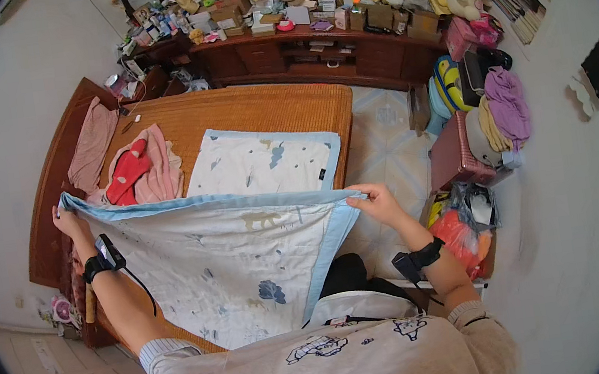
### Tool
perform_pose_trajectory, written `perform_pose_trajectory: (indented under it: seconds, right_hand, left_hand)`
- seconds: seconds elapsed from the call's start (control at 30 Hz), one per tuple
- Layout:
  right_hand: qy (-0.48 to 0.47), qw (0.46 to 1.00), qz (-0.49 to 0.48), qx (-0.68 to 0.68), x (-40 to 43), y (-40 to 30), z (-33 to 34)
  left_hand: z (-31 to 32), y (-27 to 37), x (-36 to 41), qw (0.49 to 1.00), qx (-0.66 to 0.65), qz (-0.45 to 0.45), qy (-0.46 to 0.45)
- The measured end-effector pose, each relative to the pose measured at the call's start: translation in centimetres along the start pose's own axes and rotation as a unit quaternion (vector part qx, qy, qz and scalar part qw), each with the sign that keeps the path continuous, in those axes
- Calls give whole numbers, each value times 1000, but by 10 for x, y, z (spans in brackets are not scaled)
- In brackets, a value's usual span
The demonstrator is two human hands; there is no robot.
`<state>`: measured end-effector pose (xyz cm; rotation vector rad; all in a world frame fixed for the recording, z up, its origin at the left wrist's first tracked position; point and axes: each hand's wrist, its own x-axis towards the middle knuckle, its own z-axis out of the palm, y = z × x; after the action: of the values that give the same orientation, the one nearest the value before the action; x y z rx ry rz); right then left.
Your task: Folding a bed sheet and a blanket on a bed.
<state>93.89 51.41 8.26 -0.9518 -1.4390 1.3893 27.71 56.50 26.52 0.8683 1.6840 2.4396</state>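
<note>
A white blanket [229, 253] with light blue edging and animal and tree prints is stretched between my hands, its top edge raised and the rest hanging towards me. My left hand [70, 221] grips its upper left corner. At the upper right corner, my right hand [375, 202] pinches the blue edging between thumb and fingers. Behind it, a similar printed cloth [267, 160] with blue edging lies flat on the woven bed mat [288, 100]; its near part is hidden by the raised blanket. Both wrists wear black straps with small devices.
Pink bedding [160, 165] with a red cloth [130, 178] lies by the headboard [55, 162]. Beyond the bed stands a long wooden cabinet [260, 59] crowded with boxes. To the right are a pink suitcase [452, 158], a cardboard box and plastic bags [459, 239].
</note>
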Motion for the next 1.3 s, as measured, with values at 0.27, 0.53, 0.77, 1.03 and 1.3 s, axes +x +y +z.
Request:
perform_pose_trajectory:
  seconds: [0.27,0.53,0.77,1.03,1.3]
  right_hand:
    - [40,992,10,-122,101,65,-68]
    - [-32,983,159,-81,212,163,-101]
    - [-91,948,289,-100,267,234,-134]
    - [-92,912,384,-109,301,309,-145]
    - [-157,858,364,-326,274,446,-201]
  left_hand:
    - [122,-146,-17,996,-3,-62,-63]
    - [188,-288,27,976,208,-34,-61]
    - [272,-390,-1,955,201,-191,-102]
    - [303,-509,-3,861,346,-289,-238]
    - [314,-553,-174,817,168,-392,-388]
